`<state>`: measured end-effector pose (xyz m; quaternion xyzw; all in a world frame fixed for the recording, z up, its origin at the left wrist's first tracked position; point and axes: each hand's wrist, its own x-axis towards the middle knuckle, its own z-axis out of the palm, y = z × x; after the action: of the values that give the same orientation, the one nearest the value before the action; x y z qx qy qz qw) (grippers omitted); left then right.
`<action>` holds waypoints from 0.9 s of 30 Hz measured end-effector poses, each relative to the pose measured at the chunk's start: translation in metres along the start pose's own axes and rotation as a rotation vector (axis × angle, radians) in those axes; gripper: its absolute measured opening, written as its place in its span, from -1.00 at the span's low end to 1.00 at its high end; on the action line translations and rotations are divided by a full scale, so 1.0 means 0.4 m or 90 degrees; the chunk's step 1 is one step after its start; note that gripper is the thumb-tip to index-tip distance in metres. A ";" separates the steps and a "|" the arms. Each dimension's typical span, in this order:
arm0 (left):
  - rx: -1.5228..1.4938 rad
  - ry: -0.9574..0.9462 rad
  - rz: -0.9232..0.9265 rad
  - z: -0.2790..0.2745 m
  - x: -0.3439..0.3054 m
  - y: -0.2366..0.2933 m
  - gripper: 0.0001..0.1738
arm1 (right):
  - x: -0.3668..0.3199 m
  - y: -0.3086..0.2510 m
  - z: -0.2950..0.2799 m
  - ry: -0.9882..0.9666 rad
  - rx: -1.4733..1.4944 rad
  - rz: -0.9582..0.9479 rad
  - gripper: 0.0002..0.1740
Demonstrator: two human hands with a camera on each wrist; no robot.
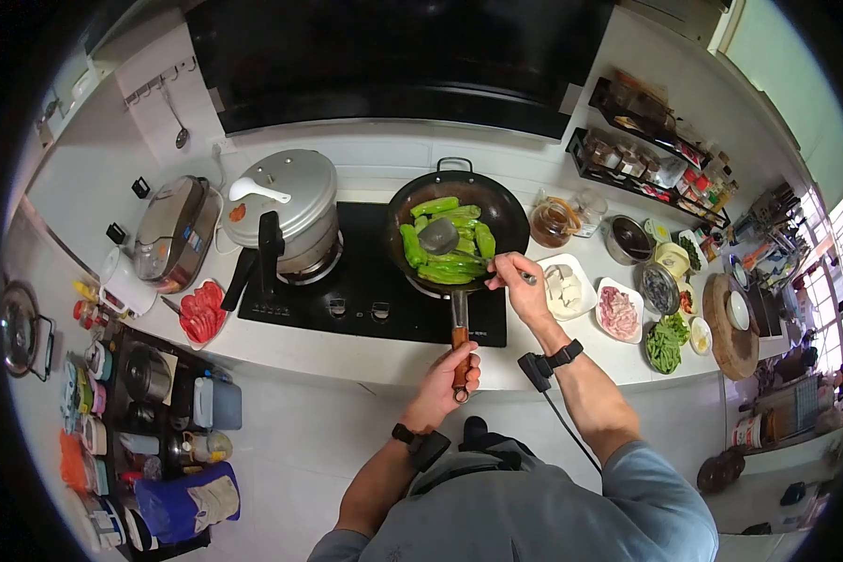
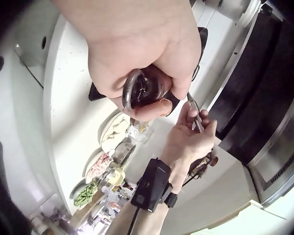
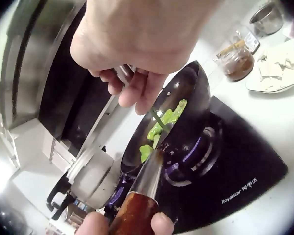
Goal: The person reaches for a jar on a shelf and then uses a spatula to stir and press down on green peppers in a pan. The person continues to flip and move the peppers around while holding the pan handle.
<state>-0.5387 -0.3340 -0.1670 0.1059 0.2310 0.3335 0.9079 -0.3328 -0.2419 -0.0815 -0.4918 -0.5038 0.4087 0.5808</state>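
black steel is filling the middle of the head view: a wok is sitting on the right side of a dark hob, and green peppers are lying across its bottom. the left hand is wrapping its fingers round the wooden handle, which is reaching out over the near edge of the counter. the right hand is pinching the shaft of a metal spatula, whose blade is resting among the peppers. a pressure cooker is standing on the left side of the hob. tomato slices are lying on a plate left of the hob. tofu and sliced meat are lying on plates just right of it.

the left wrist view is looking at the wooden handle end on. the left hand is clamping tightly round it, thumb underneath. beyond it, the right hand is holding the thin spatula shaft between thumb and fingertips.

the right wrist view is showing the right hand with fingers curling about the spatula. below it, the green peppers are bunching inside the wok. the wooden handle is pointing toward the camera, with the left hand gripping it at the bottom edge. a jar of brown sauce is standing on the counter beyond the hob.
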 end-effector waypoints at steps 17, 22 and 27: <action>0.007 0.013 0.012 -0.002 0.004 -0.006 -0.73 | 0.072 -0.033 0.012 0.048 0.014 0.010 -0.66; -0.010 0.021 0.024 -0.001 0.011 -0.011 -0.72 | 0.080 0.033 -0.007 0.087 0.069 0.038 -0.65; -0.013 0.014 0.026 0.016 -0.006 -0.007 -0.72 | 0.085 0.040 -0.039 0.021 -0.009 0.009 -0.67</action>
<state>-0.5355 -0.3380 -0.1616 0.0978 0.2350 0.3556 0.8993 -0.3118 -0.2085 -0.0910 -0.5059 -0.4934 0.4008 0.5830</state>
